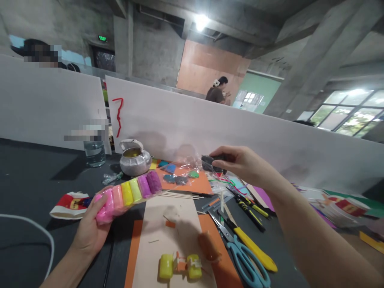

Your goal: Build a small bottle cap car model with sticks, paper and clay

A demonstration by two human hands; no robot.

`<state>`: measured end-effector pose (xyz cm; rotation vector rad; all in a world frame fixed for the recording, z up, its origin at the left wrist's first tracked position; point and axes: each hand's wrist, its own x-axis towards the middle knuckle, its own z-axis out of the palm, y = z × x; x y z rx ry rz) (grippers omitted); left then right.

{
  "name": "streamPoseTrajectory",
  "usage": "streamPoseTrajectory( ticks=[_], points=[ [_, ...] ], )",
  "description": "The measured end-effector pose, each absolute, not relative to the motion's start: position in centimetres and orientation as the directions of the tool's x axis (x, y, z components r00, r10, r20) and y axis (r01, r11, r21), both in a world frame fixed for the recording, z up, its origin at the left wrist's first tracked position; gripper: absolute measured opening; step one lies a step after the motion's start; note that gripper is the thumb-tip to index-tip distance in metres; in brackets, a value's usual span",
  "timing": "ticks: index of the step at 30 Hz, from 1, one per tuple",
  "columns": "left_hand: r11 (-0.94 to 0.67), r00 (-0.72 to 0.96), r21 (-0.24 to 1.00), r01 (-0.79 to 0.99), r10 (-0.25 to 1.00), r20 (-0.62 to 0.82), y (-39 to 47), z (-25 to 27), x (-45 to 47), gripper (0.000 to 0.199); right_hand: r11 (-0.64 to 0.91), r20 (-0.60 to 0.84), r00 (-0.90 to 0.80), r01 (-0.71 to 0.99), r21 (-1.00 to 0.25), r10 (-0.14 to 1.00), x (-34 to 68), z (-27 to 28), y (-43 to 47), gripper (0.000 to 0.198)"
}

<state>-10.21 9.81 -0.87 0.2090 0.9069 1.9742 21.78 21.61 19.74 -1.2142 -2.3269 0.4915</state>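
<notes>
My left hand (88, 234) grips a strip of soft modelling clay blocks (127, 193), pink through yellow to purple, in clear plastic wrap. Out to the right, my right hand (244, 162) is closed on black clay (207, 162), partly hidden by the fingers. Clear film (187, 166) stretches between the two hands. Beneath it, blue, grey and green clay pieces (170, 179) lie on an orange sheet (204, 182). Nearer me, a small model with yellow clay rollers (166, 266) and a brown clay roll (209, 246) rest on a pale board (153, 224).
Light blue scissors (249, 262), a yellow cutter (255, 248) and black-yellow pliers (252, 214) lie at right. A silver kettle-shaped pot (135, 163) and a glass of water (95, 153) stand before a white partition (168, 116). A paper cup (69, 206) lies at left.
</notes>
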Motion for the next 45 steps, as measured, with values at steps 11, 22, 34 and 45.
streamPoseTrajectory(
  ticks=[11, 22, 34, 45],
  points=[
    [-0.267, -0.503, 0.710, -0.652, 0.853, -0.142, 9.5, -1.6, -10.4, 0.050, 0.456, 0.034, -0.555, 0.645, -0.614, 0.831, 21.2, 18.5, 22.6, 0.024],
    [-0.235, -0.485, 0.760, -0.606, 0.866, -0.119, 9.1, -0.9, -10.7, 0.060, 0.254, -0.141, -0.576, 0.550, -0.796, 0.805, 21.8, 17.9, 22.0, 0.032],
    [-0.218, -0.470, 0.776, -0.592, 0.876, -0.113, 9.3, -1.5, -10.2, 0.059, 0.256, 0.120, -0.337, 0.393, -0.883, 0.934, 21.8, 12.7, 20.4, 0.040],
    [-0.169, -0.428, 0.779, -0.604, 0.893, -0.138, 9.0, -1.2, -9.3, 0.060, 0.025, -0.131, -0.506, 0.290, -0.957, 0.853, 22.9, 12.3, 19.6, 0.052]
  ],
)
